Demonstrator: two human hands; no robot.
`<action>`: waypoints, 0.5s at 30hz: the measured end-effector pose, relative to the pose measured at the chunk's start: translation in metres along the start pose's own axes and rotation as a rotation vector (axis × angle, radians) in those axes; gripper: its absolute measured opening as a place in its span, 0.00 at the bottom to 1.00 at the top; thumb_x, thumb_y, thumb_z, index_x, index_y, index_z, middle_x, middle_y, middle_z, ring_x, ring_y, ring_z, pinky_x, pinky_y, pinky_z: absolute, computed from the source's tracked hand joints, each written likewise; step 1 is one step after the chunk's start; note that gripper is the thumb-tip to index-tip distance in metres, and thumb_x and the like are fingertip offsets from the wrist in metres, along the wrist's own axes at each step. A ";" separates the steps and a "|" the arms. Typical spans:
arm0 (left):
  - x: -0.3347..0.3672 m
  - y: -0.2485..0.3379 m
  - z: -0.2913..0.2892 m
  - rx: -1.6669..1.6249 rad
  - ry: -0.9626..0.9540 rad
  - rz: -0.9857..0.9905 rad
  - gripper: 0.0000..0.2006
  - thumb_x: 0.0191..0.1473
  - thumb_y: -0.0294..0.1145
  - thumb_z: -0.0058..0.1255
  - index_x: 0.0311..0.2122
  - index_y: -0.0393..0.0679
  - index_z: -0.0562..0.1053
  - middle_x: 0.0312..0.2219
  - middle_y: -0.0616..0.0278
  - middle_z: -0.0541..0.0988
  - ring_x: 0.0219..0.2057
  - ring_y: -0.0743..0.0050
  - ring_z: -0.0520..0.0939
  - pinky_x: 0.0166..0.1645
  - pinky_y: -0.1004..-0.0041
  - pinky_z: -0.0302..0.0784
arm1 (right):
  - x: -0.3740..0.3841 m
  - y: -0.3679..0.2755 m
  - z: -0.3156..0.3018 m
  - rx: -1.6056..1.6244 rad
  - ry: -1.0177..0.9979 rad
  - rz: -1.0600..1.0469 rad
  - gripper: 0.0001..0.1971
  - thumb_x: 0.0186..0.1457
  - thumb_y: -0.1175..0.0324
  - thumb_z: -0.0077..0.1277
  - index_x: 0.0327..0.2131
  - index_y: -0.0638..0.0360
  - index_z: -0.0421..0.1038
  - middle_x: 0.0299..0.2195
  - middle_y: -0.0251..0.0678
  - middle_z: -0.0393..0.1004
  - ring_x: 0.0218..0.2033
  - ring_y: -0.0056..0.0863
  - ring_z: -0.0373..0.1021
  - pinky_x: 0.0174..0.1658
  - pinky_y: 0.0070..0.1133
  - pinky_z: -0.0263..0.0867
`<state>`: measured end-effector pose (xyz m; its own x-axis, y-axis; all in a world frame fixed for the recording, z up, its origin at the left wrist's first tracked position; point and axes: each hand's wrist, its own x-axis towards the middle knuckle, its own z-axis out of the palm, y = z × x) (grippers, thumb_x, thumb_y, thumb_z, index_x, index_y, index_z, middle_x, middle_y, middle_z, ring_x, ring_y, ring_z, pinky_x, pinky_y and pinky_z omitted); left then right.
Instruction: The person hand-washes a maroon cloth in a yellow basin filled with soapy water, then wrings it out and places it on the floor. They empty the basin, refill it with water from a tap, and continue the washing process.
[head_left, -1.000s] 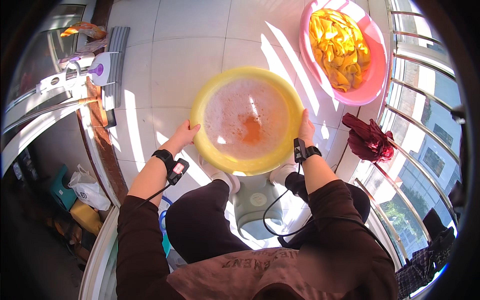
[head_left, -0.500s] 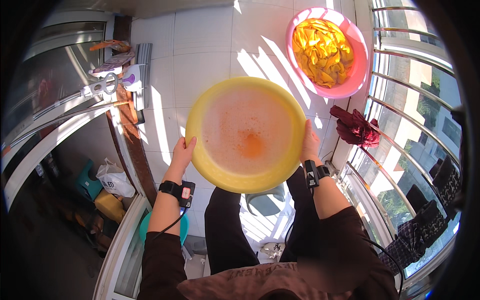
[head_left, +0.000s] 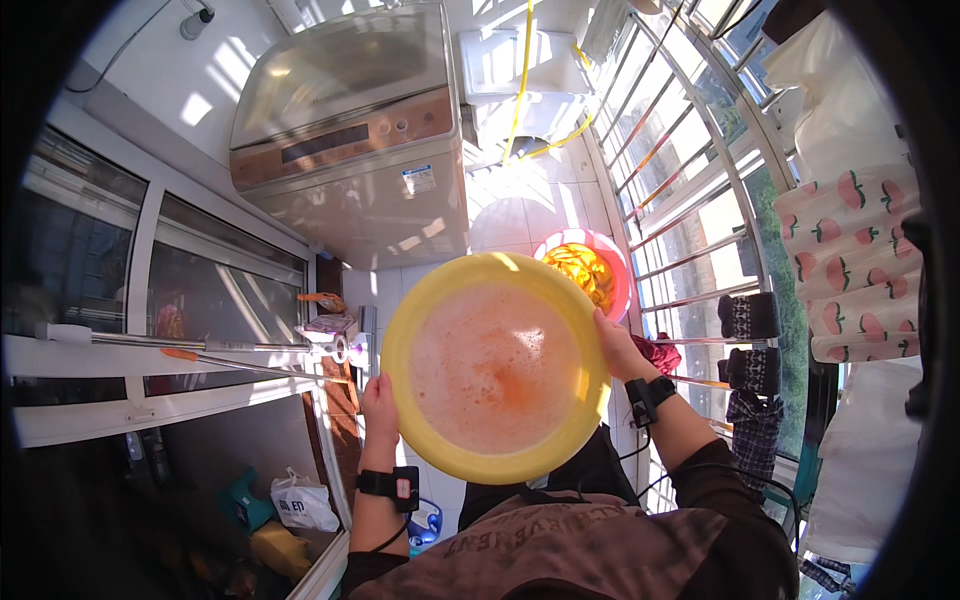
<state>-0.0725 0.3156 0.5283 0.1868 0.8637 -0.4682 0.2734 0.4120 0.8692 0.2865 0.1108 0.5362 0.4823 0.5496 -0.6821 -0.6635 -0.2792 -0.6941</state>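
Observation:
Between my hands is a round yellow basin [head_left: 495, 466], lifted off the floor. Cloudy, foamy water [head_left: 470, 350] with an orange-tinted patch fills it. My left hand [head_left: 380, 407] grips the basin's left rim, thumb toward the upper edge. On the opposite side my right hand [head_left: 618, 345] is closed round the right rim. The fingers under the basin are hidden. Beyond the rim at upper right stands a pink basin [head_left: 622, 290] with wet yellow cloth [head_left: 580, 272] in it; the yellow basin overlaps part of it.
A top-loading washing machine [head_left: 350, 200] stands ahead on the left. Past it is a white sink [head_left: 490, 75] with a yellow hose [head_left: 524, 80]. Window railings [head_left: 660, 160] run along the right, with dark red cloth [head_left: 660, 352] and hung laundry [head_left: 850, 260]. Sliding doors [head_left: 140, 270] line the left.
The view has swung up, bringing the washing machine, sink and hanging laundry into sight. Both hands still hold the yellow basin, which now overlaps the pink one in view.

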 end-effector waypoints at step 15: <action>0.086 0.235 0.159 -0.309 -0.147 0.170 0.14 0.61 0.40 0.42 0.33 0.40 0.70 0.25 0.68 0.75 0.24 0.85 0.74 0.29 0.81 0.71 | 0.071 -0.270 -0.018 -0.187 -0.041 -0.305 0.25 0.63 0.51 0.36 0.37 0.67 0.70 0.27 0.30 0.73 0.25 0.16 0.69 0.28 0.15 0.65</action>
<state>0.1580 0.4400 0.6670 0.3446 0.8857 -0.3112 -0.0661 0.3536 0.9331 0.5100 0.2111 0.6710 0.6164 0.6599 -0.4297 -0.3740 -0.2348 -0.8972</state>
